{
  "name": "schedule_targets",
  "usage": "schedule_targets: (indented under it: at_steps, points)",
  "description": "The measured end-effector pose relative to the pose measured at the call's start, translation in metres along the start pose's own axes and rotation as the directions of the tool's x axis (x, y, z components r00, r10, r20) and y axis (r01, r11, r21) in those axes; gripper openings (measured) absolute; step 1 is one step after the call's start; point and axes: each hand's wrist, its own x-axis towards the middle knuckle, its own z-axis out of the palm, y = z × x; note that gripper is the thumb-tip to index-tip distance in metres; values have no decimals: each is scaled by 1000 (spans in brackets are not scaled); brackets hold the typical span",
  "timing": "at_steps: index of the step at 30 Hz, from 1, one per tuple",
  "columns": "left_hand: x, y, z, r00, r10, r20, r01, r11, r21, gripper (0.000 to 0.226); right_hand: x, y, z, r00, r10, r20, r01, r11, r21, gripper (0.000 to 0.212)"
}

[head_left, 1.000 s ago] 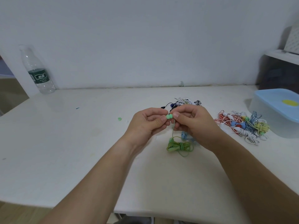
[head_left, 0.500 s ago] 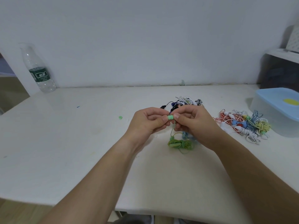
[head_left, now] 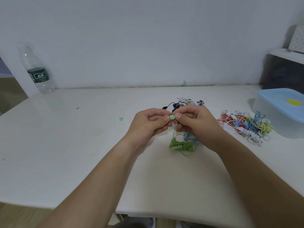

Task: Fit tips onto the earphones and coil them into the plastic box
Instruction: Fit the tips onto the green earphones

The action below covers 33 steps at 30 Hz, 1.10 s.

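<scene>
Over the middle of the white table (head_left: 69,153), my left hand (head_left: 148,124) and my right hand (head_left: 195,124) meet fingertip to fingertip. Between them both pinch a small green earbud (head_left: 172,117). Its thin green wire hangs down to a coiled green bundle (head_left: 181,146) lying on the table under my right hand. A loose green tip (head_left: 121,119) lies left of my hands. The plastic box (head_left: 283,112), translucent with a blue lid that has a yellow spot, stands at the right edge.
A heap of coiled red, white, blue and yellow earphones (head_left: 246,127) lies beside the box. More dark and white earphones (head_left: 185,102) sit behind my hands. A water bottle (head_left: 37,71) stands at the back left by the wall.
My hands stay together on the green earbud and barely shift. The earbud has turned a little between my fingertips.
</scene>
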Motion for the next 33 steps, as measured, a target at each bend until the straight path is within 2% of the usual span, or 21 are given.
schedule_targets:
  at_steps: [11,20,27,33]
  points:
    - [0,0,0,1000,20,-14,-19,998,63,11,-1,-2,0,997,-55,-46,49,991,-124,6]
    - [-2,2,1,1000,2,9,-2,1000,-15,12,-2,-4,1,1000,21,20,-22,999,50,12]
    - [-3,2,1,1000,21,-5,-21,999,49,11,-2,-5,1,1000,9,-9,-10,999,-40,9]
    - [-6,5,4,999,38,-13,-35,982,184,5,-3,-11,4,997,81,-3,-81,997,-22,19]
